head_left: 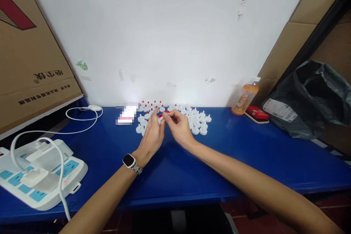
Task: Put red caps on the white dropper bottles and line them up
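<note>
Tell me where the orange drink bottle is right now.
Head view: the orange drink bottle sits at the back right of the blue table, by the wall, just left of a red box and the black bag.

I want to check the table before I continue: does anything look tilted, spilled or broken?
The orange drink bottle at the back right leans toward the cardboard, not upright. No spill shows. The white caps by the left hand and right hand, which pinch a small red piece, look whole.

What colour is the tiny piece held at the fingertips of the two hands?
Red; the tiny piece shows best in the head view.
</note>
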`<state>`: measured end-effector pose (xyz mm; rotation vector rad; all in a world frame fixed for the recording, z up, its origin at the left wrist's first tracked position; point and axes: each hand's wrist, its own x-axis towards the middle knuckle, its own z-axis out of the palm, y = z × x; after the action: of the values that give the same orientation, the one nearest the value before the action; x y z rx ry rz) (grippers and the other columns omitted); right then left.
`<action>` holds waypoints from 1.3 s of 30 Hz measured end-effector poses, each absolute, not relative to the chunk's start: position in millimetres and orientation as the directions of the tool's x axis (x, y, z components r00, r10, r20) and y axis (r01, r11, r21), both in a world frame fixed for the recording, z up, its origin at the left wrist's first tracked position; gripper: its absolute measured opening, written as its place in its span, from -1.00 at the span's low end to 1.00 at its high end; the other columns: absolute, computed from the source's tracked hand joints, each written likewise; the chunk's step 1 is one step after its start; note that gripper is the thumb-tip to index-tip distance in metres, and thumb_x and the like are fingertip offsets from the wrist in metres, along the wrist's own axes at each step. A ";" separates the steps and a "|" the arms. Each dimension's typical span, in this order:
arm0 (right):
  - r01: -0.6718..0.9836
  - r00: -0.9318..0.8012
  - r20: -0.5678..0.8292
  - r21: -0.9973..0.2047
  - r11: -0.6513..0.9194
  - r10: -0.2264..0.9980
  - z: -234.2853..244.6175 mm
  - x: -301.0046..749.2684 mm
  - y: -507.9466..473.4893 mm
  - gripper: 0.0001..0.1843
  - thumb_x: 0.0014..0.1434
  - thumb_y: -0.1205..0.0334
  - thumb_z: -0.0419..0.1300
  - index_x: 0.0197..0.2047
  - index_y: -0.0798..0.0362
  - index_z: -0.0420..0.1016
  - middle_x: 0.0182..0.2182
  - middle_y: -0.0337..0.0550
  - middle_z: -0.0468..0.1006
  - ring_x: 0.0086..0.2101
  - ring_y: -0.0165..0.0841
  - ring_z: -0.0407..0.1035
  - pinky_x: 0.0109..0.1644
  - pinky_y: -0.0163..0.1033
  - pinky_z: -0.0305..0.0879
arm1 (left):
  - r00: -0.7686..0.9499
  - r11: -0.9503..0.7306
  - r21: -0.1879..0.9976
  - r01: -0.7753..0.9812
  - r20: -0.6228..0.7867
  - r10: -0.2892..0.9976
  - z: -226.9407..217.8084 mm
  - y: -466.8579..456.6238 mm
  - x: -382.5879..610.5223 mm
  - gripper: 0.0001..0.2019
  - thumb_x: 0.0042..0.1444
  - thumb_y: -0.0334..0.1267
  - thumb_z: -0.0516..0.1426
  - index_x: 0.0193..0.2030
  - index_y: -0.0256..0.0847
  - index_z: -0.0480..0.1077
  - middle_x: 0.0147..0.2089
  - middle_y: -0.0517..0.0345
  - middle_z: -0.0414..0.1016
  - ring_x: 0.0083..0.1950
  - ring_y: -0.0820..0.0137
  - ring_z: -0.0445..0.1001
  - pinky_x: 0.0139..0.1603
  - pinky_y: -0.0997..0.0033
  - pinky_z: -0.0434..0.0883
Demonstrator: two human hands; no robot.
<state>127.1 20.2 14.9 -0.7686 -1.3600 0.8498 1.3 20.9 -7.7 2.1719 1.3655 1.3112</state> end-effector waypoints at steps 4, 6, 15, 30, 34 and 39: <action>-0.136 0.008 0.446 -0.886 0.443 0.895 16.6 131.8 22.5 -0.64 0.10 -0.08 0.32 -0.44 0.05 0.44 -0.51 -0.27 0.46 -0.45 -0.42 0.30 -0.30 -0.28 0.26 | 0.187 -0.535 0.609 0.586 0.541 0.820 -2.0 18.2 1.1 -0.44 0.40 -0.10 -0.12 0.43 -0.35 -0.09 0.38 -0.39 0.15 0.42 0.05 0.18 0.34 -0.12 0.25; -0.199 -0.036 0.368 -0.914 0.354 0.929 16.3 136.6 24.2 -0.62 0.03 -0.10 0.37 -0.44 0.05 0.45 -0.52 -0.27 0.48 -0.45 -0.41 0.32 -0.29 -0.27 0.28 | 0.247 -0.578 0.563 0.591 0.556 0.794 0.6 17.2 -0.3 -0.43 0.38 -0.10 -0.06 0.42 -0.33 -0.07 0.36 -0.37 0.17 0.42 0.05 0.18 0.35 -0.11 0.25; -0.176 -0.042 0.358 -0.922 0.346 0.933 11.8 145.9 31.2 -0.60 0.00 -0.13 0.38 -0.49 0.05 0.49 -0.53 -0.26 0.48 -0.49 -0.43 0.27 -0.34 -0.28 0.22 | 0.387 -0.642 0.372 0.671 0.563 0.730 -0.7 22.3 -10.5 -0.43 0.40 -0.11 -0.07 0.44 -0.31 -0.10 0.37 -0.34 0.18 0.41 0.05 0.20 0.35 -0.09 0.26; 0.236 -0.170 0.475 -0.831 0.504 0.863 12.5 160.1 37.1 -0.43 0.35 -0.17 -0.07 -0.57 0.02 0.14 -0.61 -0.33 0.13 -0.52 -0.44 0.06 -0.40 -0.26 -0.01 | 0.450 -0.689 0.227 0.688 0.611 0.651 2.9 18.1 -6.5 -0.45 0.39 -0.10 -0.02 0.41 -0.30 -0.02 0.23 -0.27 0.36 0.25 0.08 0.38 0.22 -0.02 0.38; 0.079 -0.248 0.420 -0.890 0.450 0.873 16.9 161.2 36.7 -0.47 0.33 -0.12 -0.02 -0.58 0.03 0.19 -0.60 -0.32 0.20 -0.52 -0.43 0.11 -0.38 -0.26 0.05 | 0.419 -0.681 0.253 0.687 0.627 0.656 5.6 16.3 -7.4 -0.48 0.40 -0.11 -0.04 0.40 -0.29 0.01 0.20 -0.24 0.37 0.25 0.09 0.38 0.22 -0.02 0.39; -0.128 -0.133 0.383 -0.921 0.367 0.914 18.4 154.8 35.5 -0.56 0.10 -0.18 0.27 -0.47 0.01 0.32 -0.62 -0.37 0.26 -0.56 -0.45 0.14 -0.42 -0.29 0.12 | 0.385 -0.678 0.301 0.670 0.640 0.665 5.3 15.3 -6.3 -0.47 0.40 -0.09 -0.04 0.40 -0.27 -0.01 0.11 -0.18 0.42 0.02 0.19 0.50 0.12 0.04 0.45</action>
<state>154.8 35.5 18.4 -0.7712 -1.4040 1.0713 -6.3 15.3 5.3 2.6207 1.2628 1.2054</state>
